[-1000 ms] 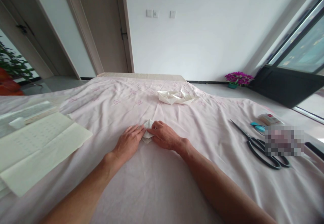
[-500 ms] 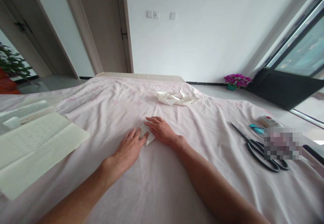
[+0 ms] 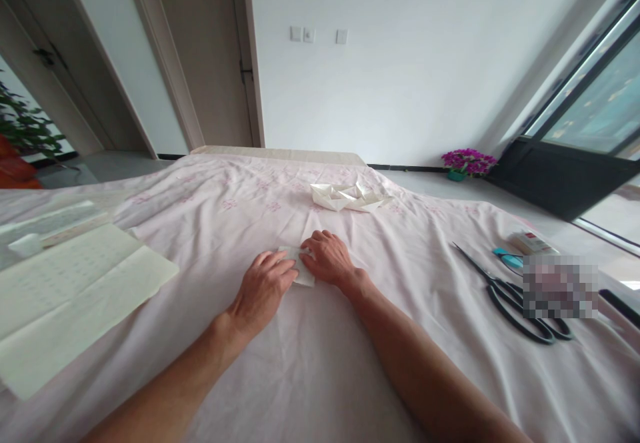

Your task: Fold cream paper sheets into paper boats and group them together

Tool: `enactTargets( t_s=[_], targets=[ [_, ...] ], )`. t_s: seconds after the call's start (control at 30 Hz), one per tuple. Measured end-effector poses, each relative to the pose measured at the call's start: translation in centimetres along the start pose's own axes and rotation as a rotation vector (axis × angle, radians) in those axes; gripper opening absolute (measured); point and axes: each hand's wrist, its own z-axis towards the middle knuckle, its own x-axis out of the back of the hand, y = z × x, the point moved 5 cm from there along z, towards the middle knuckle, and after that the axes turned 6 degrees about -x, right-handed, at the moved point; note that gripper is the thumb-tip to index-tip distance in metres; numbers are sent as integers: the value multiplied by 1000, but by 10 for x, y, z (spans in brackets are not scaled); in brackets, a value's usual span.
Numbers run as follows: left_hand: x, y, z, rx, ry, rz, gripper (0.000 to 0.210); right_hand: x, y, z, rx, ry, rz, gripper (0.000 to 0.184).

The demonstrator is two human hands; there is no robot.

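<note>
A small piece of folded cream paper point(image 3: 302, 275) lies on the pink cloth between my hands. My left hand point(image 3: 261, 288) has its fingers closed on the paper's left side and covers that edge. At the right side, my right hand point(image 3: 329, 257) holds the paper with curled fingers, its thumb side on the top surface. The fingertips beneath or behind the paper are hidden. Beyond the hands stand cream folded paper boats point(image 3: 345, 197), close together.
Large cream paper sheets point(image 3: 100, 283) lie at the left, a white object point(image 3: 25, 245) behind them. Black-handled scissors point(image 3: 520, 309) rest at the right, near a blue item point(image 3: 509, 257), a small packet point(image 3: 534, 243) and a blurred-out patch. Wrinkled cloth point(image 3: 210, 229) covers the table.
The paper has turned and shows more of its surface between the hands. My right hand has shifted right with its fingers drawn in, and the left hand has moved slightly right.
</note>
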Motion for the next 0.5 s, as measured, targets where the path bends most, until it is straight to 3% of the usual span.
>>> enactTargets(
  t_s=[0.23, 0.37, 0.5],
  targets=[
    [-10, -49, -6, 187, 72, 35, 35, -2, -17, -12, -105, -93, 31, 23],
    [-13, -76, -14, 280, 124, -210, 49, -3, -28, -15, -98, -126, 36, 20],
    [-5, -96, -21, 481, 282, -455, 48, -3, -28, -14, -117, -125, 56, 19]
  ],
)
